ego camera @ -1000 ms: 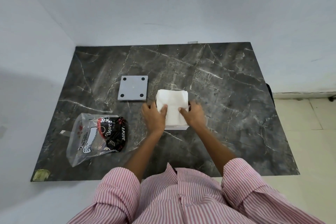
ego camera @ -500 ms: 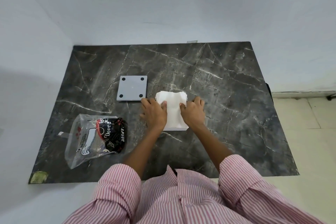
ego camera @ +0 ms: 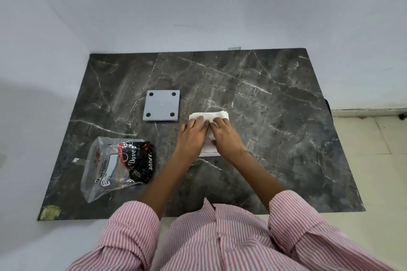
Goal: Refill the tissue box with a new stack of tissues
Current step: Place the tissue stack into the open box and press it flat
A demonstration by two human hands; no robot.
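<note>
A white tissue stack sits in a pale tissue box at the middle of the dark marble table; only the box's near edge shows. My left hand and my right hand lie flat side by side on top of the stack, fingers stretched toward its far edge, pressing on it. The hands hide most of the stack and the box. A grey square lid with dark round feet at its corners lies flat to the left of the box.
A clear plastic tissue wrapper with black and red print lies at the front left. White walls close off the back and left sides. The table's right edge borders a tiled floor.
Both hands moved from the sides of the stack onto its top and slid forward together. The stack now sits lower and flatter in the box.
</note>
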